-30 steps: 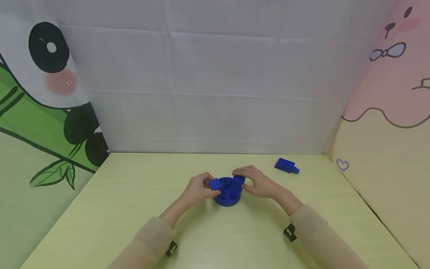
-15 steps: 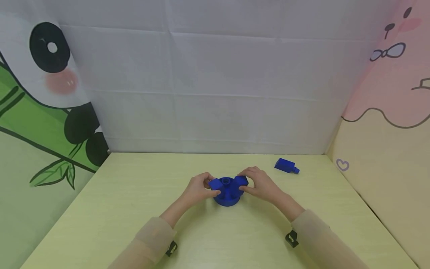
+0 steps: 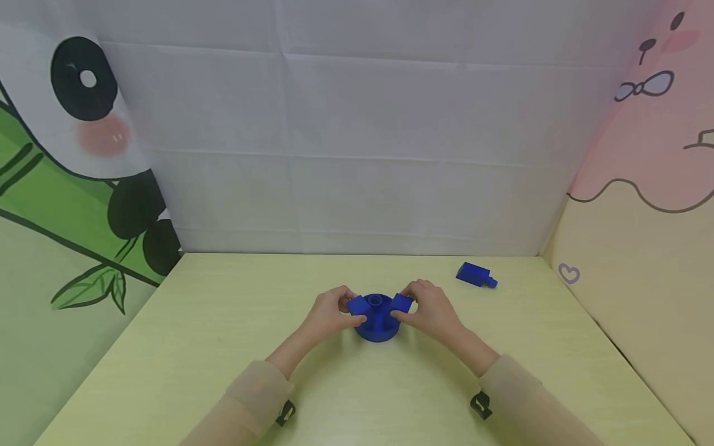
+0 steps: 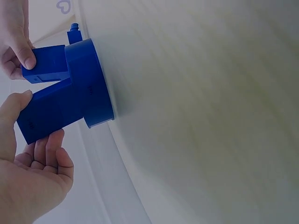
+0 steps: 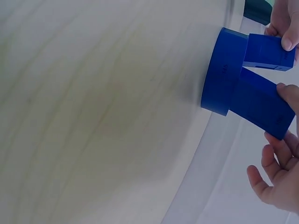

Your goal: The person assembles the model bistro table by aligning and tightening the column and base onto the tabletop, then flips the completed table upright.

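Note:
A round blue base (image 3: pixel 377 334) with a raised ring at its middle stands on the table between my hands. My left hand (image 3: pixel 329 316) pinches the top of a blue rectangular block (image 4: pixel 51 109) between thumb and fingers; the block stands in the base's left side and leans outward. On the other side my right hand (image 3: pixel 432 310) grips a matching blue block (image 5: pixel 264 102), thumb on the near face and fingers behind, and it too tilts outward from the base. The lower ends of both blocks are hidden inside the base's rim.
Another blue block (image 3: pixel 473 274) with a narrow stepped peg lies on its side at the back right of the pale yellow table (image 3: pixel 223 334). White sheeting (image 3: pixel 357 155) rises behind the table, with painted panels at left and right.
The right-hand block has turned and tipped outward to the right, and my right hand has shifted its grip slightly lower. My left hand and the base have stayed in place.

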{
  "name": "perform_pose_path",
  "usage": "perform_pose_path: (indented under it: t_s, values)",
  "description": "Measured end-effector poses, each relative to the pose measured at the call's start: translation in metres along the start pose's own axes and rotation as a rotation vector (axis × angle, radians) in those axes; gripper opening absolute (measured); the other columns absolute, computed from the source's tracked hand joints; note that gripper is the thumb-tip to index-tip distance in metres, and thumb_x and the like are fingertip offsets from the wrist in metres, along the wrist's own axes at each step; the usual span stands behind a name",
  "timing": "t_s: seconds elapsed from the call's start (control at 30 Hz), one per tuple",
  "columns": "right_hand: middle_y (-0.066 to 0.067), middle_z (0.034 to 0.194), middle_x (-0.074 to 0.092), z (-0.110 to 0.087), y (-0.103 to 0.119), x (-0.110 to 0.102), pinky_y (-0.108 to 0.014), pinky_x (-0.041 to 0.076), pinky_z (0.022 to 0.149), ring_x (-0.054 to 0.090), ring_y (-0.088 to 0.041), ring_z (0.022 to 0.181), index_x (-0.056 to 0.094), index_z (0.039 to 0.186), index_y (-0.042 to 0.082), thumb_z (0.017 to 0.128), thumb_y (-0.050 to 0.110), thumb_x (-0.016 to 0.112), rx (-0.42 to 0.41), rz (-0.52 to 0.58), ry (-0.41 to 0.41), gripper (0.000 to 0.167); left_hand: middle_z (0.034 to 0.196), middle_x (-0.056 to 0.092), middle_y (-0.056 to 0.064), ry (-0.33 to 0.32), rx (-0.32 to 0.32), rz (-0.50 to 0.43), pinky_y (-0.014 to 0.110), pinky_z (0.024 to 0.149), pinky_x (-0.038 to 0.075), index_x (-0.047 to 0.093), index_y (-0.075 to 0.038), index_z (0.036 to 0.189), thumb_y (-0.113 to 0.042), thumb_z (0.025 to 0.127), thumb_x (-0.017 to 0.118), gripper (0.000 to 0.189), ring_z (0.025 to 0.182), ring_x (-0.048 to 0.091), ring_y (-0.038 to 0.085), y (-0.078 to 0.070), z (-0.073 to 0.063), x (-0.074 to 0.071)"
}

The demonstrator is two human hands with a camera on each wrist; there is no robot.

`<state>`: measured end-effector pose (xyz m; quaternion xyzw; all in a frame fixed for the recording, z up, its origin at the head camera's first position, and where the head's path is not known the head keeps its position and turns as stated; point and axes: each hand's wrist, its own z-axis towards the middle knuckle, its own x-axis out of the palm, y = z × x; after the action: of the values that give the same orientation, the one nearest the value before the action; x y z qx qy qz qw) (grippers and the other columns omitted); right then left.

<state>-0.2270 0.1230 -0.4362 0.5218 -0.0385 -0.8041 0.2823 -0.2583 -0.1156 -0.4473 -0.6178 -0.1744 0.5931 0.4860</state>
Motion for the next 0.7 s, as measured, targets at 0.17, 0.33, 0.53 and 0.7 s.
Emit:
perform_pose_path:
  t_s: [0.17, 0.33, 0.53, 0.7]
  values:
    - [0.002, 0.083, 0.059, -0.001, 0.002, 0.0, -0.032, 0.048, 0.072, 0.055, -0.016, 0.08, 0.063, 0.092, 0.008, 0.071, 0.03, 0.083, 0.042, 0.04, 0.01, 0.036, 0.086, 0.064, 0.002, -0.012, 0.005, 0.009, 0.026, 0.067, 0.052, 0.062, -0.006, 0.1, -0.023, 0.074, 0.081, 0.036, 0.077, 0.06, 0.013, -0.001, -0.001, 0.001]
    - [0.0, 0.083, 0.06, -0.002, 0.002, 0.002, -0.033, 0.049, 0.072, 0.057, -0.019, 0.08, 0.063, 0.092, 0.007, 0.071, 0.028, 0.083, 0.048, 0.064, 0.003, 0.035, 0.085, 0.064, 0.001, -0.023, -0.001, 0.009, 0.026, 0.066, 0.052, 0.062, -0.006, 0.099, -0.023, 0.073, 0.081, 0.036, 0.076, 0.061, 0.013, -0.003, -0.002, 0.001]
    - [-0.001, 0.087, 0.061, -0.002, 0.001, -0.001, -0.033, 0.048, 0.071, 0.058, -0.026, 0.084, 0.065, 0.097, 0.007, 0.071, 0.033, 0.082, 0.052, 0.07, 0.019, 0.04, 0.086, 0.064, 0.002, -0.015, 0.004, 0.008, 0.027, 0.067, 0.052, 0.062, -0.006, 0.1, -0.022, 0.073, 0.081, 0.036, 0.077, 0.061, 0.013, -0.005, -0.002, 0.0]
    - [-0.003, 0.106, 0.063, -0.003, -0.013, -0.014, -0.038, 0.048, 0.078, 0.056, -0.027, 0.098, 0.062, 0.117, 0.013, 0.076, 0.049, 0.074, 0.065, 0.134, 0.1, 0.055, 0.087, 0.065, 0.001, 0.006, 0.01, 0.012, 0.026, 0.069, 0.052, 0.063, -0.006, 0.101, -0.022, 0.074, 0.081, 0.036, 0.078, 0.061, 0.013, -0.004, 0.0, -0.003]
